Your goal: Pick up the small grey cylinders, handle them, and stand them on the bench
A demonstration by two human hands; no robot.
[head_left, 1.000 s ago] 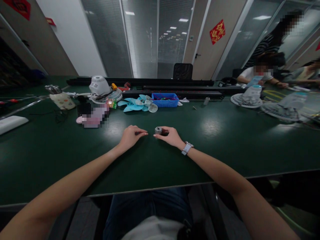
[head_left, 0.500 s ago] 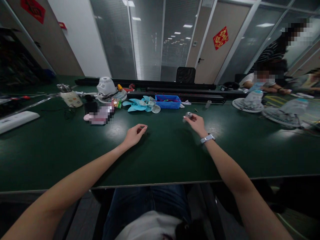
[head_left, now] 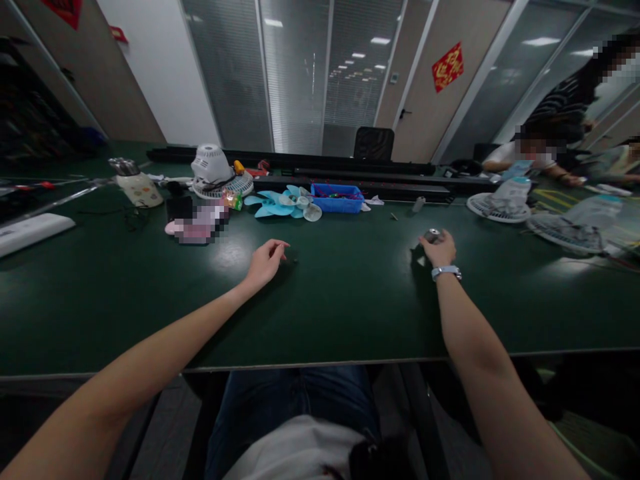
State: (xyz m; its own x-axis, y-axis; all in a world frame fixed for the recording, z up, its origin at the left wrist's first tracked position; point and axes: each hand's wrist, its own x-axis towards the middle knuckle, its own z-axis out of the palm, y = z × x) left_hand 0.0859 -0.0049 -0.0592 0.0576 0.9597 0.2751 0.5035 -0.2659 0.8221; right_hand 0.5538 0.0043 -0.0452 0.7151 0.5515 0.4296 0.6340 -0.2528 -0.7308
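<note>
My right hand (head_left: 440,249) grips a small round metal part (head_left: 433,235) between thumb and fingers, just above the green tabletop at the right. Its shiny top shows; the fingers cover much of its side. My left hand (head_left: 266,260) rests on the table left of the middle, fingers loosely curled and thumb apart from them, with nothing visible in them. A tiny dark piece (head_left: 295,261) lies just right of its fingertips, too small to name. Light blue fan blades (head_left: 275,203) lie behind my left hand, beside a blue bin (head_left: 337,199) with small parts inside.
A white fan housing (head_left: 210,164) stands back left near a patterned cup (head_left: 141,189) and a phone (head_left: 200,225). More fan housings (head_left: 515,197) lie at the right. A small clear cylinder (head_left: 419,204) stands behind my right hand. Other people sit and stand back right.
My right hand has moved to the right with the metal part. My left hand has drawn slightly left, and the tiny dark piece now shows beside its fingertips. The view has tilted slightly down.
</note>
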